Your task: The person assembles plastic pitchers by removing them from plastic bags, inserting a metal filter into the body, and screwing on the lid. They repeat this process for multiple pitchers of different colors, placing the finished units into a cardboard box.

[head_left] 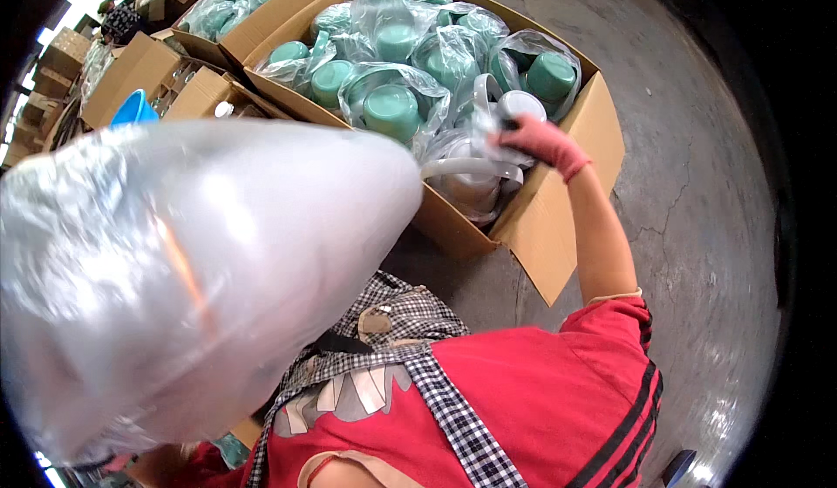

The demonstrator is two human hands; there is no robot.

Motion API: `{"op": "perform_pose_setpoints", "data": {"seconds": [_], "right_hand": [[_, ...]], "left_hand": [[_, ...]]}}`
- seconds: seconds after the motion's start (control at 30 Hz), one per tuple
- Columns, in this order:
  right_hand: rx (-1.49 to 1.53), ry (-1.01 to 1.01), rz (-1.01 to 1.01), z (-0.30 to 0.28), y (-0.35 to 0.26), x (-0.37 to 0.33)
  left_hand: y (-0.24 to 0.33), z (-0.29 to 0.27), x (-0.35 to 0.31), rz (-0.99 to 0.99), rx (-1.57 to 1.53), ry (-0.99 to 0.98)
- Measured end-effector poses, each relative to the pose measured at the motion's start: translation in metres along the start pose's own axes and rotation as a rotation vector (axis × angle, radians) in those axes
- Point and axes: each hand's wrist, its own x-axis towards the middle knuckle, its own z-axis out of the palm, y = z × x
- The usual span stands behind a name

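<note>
My right hand (539, 142), in a pink glove with dark fingertips, reaches into the near right corner of a large cardboard box (571, 218). Its fingers close on the clear plastic around a white container (521, 105); blur hides the exact grip. Just below sits another bagged white container (471, 185) with a curved handle. Bagged green containers (391, 111) fill the rest of the box. A big, puffed, silvery-white plastic-wrapped shape (261, 227) looms close on the left, its kind unclear. Behind its lower edge, little of my left hand (115, 463) shows, fingers hidden.
Another carton (196, 39) of bagged green items stands at the far left, beside open cardboard boxes (139, 74) and a blue container (133, 109). Grey concrete floor (689, 183) stretches along the right. A person (118, 22) is in the far left background.
</note>
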Motion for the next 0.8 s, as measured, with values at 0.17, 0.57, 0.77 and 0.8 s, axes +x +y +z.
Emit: {"op": "perform_pose_setpoints", "data": {"seconds": [0.17, 0.57, 0.77, 0.8], "right_hand": [[0.317, 1.079, 0.309, -0.077, 0.121, 0.079], [0.458, 0.26, 0.661, 0.009, 0.141, 0.184], [0.353, 0.634, 0.515, 0.005, 0.168, 0.172], [0.457, 0.668, 0.462, 0.005, 0.166, 0.166]], "left_hand": [[-0.015, 0.005, 0.002, -0.07, -0.135, -0.047], [0.021, -0.084, -0.119, -0.504, -0.095, 0.181], [0.058, -0.146, -0.179, -1.067, -1.558, -0.074], [0.053, -0.17, -0.213, -1.037, -2.006, -0.058]]}}
